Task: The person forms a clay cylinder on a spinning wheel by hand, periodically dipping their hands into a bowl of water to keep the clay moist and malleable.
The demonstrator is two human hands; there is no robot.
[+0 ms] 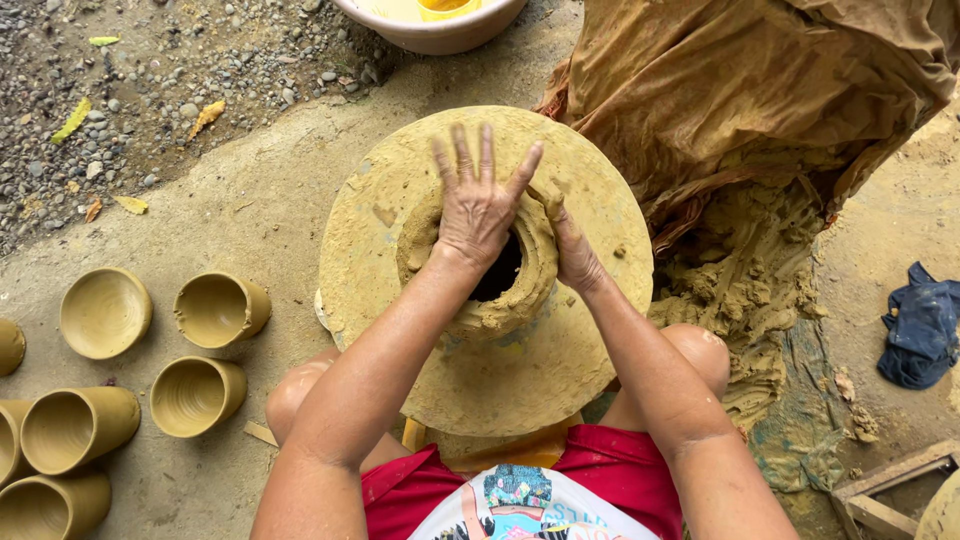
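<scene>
The left hand [478, 205] lies flat, fingers spread, over the far rim of a hollow clay ring [480, 265] centred on the round wheel [485, 270]. The right hand [570, 245], just beside it, pinches the ring's right wall (fingertips hidden in clay). Left of both hands, unfired clay cups [212, 308] lie on the ground, all hollow. Beyond the hands, a pale basin [435, 35] holds a yellow cup [447, 8].

Left hand [478, 205] and right hand [572, 250] press clay ring [480, 312].
</scene>
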